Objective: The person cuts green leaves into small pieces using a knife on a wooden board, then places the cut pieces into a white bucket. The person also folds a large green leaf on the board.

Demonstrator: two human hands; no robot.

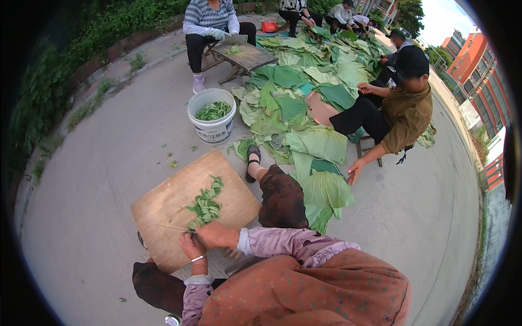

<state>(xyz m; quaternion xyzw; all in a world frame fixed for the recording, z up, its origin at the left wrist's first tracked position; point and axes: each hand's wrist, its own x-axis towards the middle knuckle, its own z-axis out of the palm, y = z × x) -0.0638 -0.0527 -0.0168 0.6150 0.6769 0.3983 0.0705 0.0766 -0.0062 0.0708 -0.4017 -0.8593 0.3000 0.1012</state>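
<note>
A wooden board [163, 203] lies before me, tilted in the view. Across it runs a row of green leaf strips [206, 205], cut into curled slices. My right hand [216, 235] is closed around a knife, its handle hidden in the fist. The thin knife blade [171, 227] points left over the board, seen nearly edge-on. Close against the blade, at the near end of the strips, is my left hand [191, 245] with bent fingers and a bracelet at the wrist. Whatever lies under those fingers is hidden.
Beyond the board stands a white plastic bucket [212, 122] holding cut leaves. Large green leaves [322, 144] spread over the pavement. One person [408, 106] sits at right, reaching toward them. Another person [212, 24] sits behind a small wooden table [248, 57]. Several more people sit farther back.
</note>
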